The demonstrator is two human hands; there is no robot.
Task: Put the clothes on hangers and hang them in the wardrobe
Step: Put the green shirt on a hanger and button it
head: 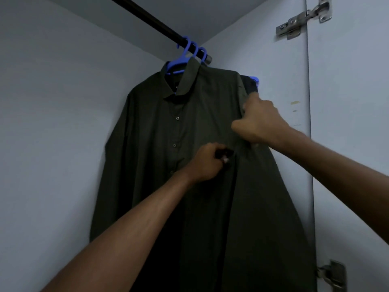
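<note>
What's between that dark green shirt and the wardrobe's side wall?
In the head view, another dark garment on a blue hanger hangs between the dark green shirt and the side wall.

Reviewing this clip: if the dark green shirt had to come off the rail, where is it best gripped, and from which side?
Probably grip the blue plastic hanger at its neck, just below the hook, reaching from the front. The dark green button-up shirt faces outward, and its open collar leaves that part bare below the black rail. Pulling the fabric could slide it off.

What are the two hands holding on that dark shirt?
Both hands hold the dark green shirt, which hangs on a blue hanger. The right hand grips the cloth just below the shoulder; the left hand pinches the front, right of the buttons.
</note>
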